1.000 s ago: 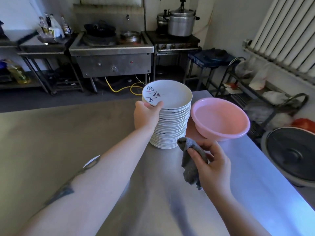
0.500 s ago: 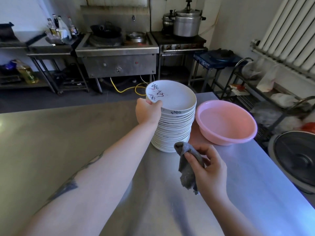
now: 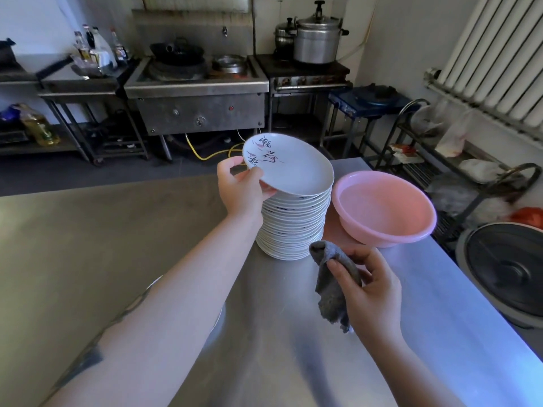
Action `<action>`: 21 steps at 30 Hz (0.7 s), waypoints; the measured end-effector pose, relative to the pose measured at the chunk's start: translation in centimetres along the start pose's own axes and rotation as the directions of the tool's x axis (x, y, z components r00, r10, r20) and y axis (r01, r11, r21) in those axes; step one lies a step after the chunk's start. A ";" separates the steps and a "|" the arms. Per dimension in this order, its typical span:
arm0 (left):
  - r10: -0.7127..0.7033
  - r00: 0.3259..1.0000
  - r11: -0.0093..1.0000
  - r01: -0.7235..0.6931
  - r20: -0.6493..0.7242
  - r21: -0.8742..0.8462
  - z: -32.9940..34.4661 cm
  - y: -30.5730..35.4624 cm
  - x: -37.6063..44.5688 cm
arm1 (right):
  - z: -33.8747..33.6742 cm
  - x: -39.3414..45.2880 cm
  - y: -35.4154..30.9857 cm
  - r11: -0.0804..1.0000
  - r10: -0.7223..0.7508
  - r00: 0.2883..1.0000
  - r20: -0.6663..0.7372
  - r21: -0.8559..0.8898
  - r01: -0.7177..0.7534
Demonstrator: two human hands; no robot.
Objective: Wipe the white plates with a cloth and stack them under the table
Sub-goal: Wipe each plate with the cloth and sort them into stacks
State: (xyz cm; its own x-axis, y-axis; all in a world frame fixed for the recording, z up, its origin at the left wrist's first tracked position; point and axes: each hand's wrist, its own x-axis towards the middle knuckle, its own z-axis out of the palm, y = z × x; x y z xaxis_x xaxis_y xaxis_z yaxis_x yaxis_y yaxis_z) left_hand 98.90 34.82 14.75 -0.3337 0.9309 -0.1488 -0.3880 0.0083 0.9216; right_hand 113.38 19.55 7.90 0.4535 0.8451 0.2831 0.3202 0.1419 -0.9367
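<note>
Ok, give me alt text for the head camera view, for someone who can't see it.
A left hand tilts the top white plate off a tall plate stack on a steel table, while the right hand holds a grey cloth. A pink basin sits beside the stack.

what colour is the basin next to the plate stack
Pink; the basin shows best in the head view, right of the plate stack.

Steel stove, white radiator

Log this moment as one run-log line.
left hand: grips top plate, tilted off stack | right hand: holds cloth | wiping: not begun
</note>
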 end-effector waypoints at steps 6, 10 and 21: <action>0.018 0.999 1.000 -0.018 0.049 -0.006 -6.3 0.9 -5.1 | -3.3 -1.3 1.8 0.996 0.043 0.996 -0.075 -0.071 -0.048; -0.074 0.995 0.993 0.067 0.065 0.101 -13.0 -2.1 -8.5 | -4.6 -3.1 3.4 0.989 0.085 0.992 -0.091 -0.109 -0.095; -0.391 0.920 0.907 0.386 -0.002 0.169 -21.1 -12.5 -15.3 | -3.2 -8.6 6.9 0.960 0.235 0.972 0.025 -0.165 -0.228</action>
State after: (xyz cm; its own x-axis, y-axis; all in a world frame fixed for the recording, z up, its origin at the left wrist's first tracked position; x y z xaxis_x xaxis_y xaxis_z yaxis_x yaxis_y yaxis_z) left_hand 90.71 12.75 -2.04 -0.1568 0.8528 -0.4981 -0.3356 0.4284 0.8390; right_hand 114.34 11.59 -0.34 0.4949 0.8675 0.0500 0.3412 -0.1410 -0.9294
